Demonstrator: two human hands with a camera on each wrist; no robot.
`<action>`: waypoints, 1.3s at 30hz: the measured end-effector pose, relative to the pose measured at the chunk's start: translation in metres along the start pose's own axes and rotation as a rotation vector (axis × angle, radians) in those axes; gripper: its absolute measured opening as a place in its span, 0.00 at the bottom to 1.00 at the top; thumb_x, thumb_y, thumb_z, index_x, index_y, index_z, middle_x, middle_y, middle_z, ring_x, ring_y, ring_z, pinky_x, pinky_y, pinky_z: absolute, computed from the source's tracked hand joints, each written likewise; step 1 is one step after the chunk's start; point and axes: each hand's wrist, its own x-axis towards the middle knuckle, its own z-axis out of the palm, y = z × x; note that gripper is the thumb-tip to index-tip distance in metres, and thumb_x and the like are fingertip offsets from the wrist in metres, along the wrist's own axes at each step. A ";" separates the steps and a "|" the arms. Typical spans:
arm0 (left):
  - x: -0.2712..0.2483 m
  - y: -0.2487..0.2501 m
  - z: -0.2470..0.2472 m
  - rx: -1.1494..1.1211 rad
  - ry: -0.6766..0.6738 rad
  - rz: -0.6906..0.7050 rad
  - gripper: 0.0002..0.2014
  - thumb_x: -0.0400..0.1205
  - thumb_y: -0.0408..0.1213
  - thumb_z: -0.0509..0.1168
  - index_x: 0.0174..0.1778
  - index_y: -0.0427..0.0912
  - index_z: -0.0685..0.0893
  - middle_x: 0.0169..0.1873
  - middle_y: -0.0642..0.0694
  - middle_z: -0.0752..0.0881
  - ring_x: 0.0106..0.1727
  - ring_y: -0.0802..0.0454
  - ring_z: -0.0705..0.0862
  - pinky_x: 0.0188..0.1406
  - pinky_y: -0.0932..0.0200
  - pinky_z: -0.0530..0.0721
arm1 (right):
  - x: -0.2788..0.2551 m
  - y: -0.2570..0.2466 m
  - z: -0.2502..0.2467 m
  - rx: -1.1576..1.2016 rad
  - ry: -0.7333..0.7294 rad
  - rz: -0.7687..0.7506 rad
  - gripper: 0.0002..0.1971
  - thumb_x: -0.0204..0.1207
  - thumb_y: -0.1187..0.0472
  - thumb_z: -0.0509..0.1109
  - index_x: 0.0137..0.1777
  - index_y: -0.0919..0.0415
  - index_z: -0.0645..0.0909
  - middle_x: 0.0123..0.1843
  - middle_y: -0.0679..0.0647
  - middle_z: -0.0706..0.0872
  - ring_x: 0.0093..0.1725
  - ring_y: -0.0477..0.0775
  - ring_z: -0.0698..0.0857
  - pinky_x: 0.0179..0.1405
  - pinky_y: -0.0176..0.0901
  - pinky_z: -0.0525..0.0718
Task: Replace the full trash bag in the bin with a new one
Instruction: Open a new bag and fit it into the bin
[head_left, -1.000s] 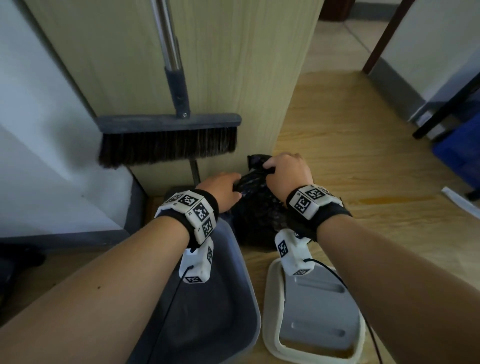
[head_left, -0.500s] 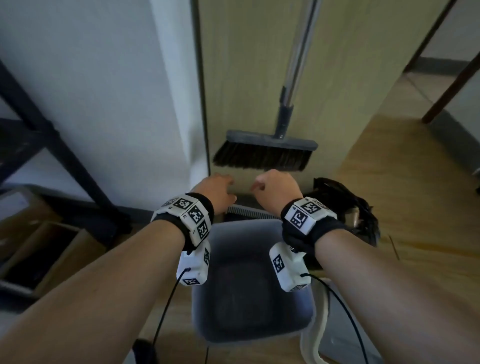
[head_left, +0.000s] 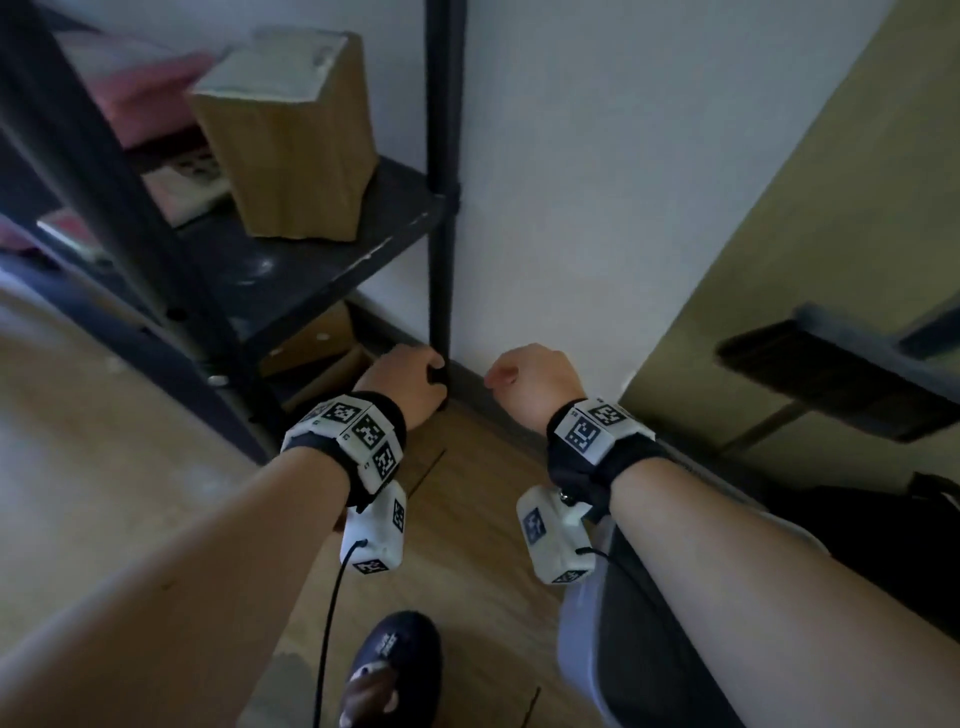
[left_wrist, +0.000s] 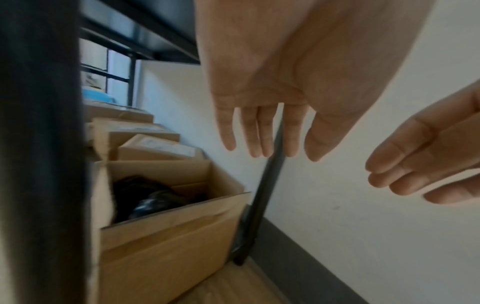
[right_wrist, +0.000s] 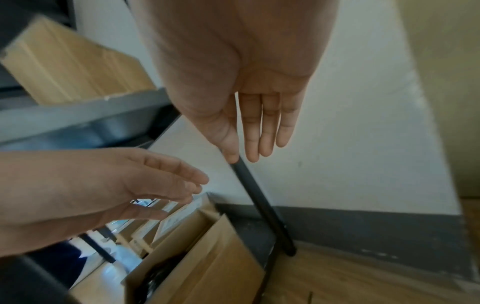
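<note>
Both my hands are empty, fingers straight and relaxed, held low by the foot of a black shelf post. My left hand hovers above an open cardboard box under the shelf; black glossy plastic lies inside it. My right hand hangs just to the right, in front of the white wall. The grey bin stands at lower right, mostly hidden by my right forearm. The full black bag sits on the floor beyond that forearm.
A black metal shelf carries a wooden block and papers. More cardboard boxes line the floor behind the open one. A broom head hangs on the beige cabinet at right. My shoe is on the wooden floor.
A second ago both hands gripped the black bag's neck beside the bin. They have let go and swung left with my view, from bin and broom to the shelf's foot and box.
</note>
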 end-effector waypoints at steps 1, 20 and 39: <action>0.003 -0.016 -0.001 -0.016 0.014 -0.042 0.19 0.81 0.40 0.63 0.69 0.47 0.77 0.66 0.43 0.80 0.64 0.45 0.81 0.63 0.50 0.80 | 0.008 -0.011 0.010 -0.017 -0.034 -0.007 0.15 0.77 0.64 0.61 0.54 0.55 0.89 0.61 0.56 0.88 0.60 0.61 0.86 0.62 0.48 0.83; 0.032 -0.081 0.044 0.132 -0.159 -0.338 0.16 0.80 0.43 0.63 0.61 0.40 0.81 0.47 0.44 0.84 0.45 0.47 0.83 0.39 0.55 0.79 | 0.055 -0.032 0.087 -0.109 -0.443 -0.021 0.34 0.75 0.72 0.59 0.79 0.45 0.66 0.83 0.55 0.64 0.79 0.57 0.68 0.75 0.46 0.72; -0.033 0.033 -0.041 -0.442 0.119 0.209 0.07 0.79 0.41 0.66 0.48 0.42 0.83 0.40 0.47 0.85 0.47 0.49 0.83 0.47 0.58 0.79 | -0.034 -0.025 -0.016 0.039 0.071 -0.007 0.32 0.74 0.63 0.69 0.78 0.56 0.65 0.67 0.63 0.83 0.62 0.65 0.83 0.62 0.48 0.80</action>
